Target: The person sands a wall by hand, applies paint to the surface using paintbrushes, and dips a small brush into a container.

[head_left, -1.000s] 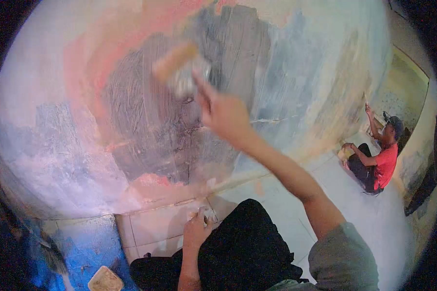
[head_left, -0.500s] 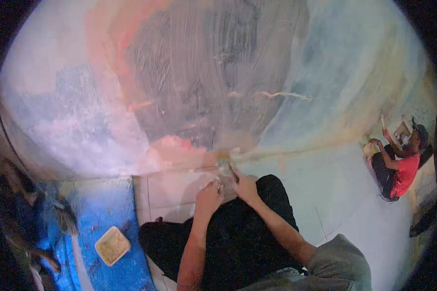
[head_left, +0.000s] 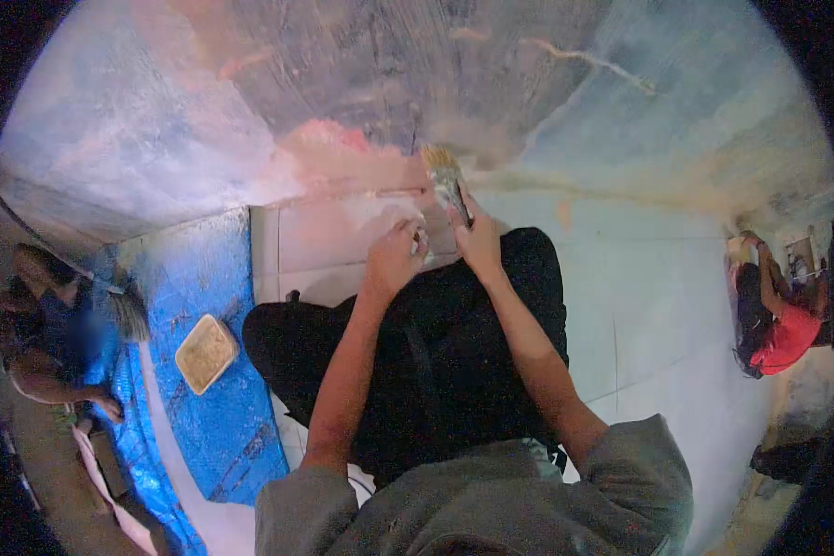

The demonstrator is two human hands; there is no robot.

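Note:
In my right hand (head_left: 477, 236) is a wide paintbrush (head_left: 449, 183), its pale, paint-smeared bristles pointing up toward the foot of the painted wall (head_left: 408, 83). My left hand (head_left: 397, 257) is closed around a small whitish thing (head_left: 420, 237), too small to identify, above the tiled floor. The two hands are close together but apart, just in front of my dark-trousered knees. Grey-brown strokes cover the middle of the wall, with pink patches at its lower edge.
A blue sheet (head_left: 199, 269) lies at left with a pale square tub (head_left: 207, 354) on it. Beyond it sits a person (head_left: 56, 324) near a broom-like bundle (head_left: 128, 313). At far right a person in red (head_left: 783, 335) sits by the wall.
My right hand has come down from the wall with the brush, to beside my left hand. The view has tilted downward, showing more of my lap and the person at left.

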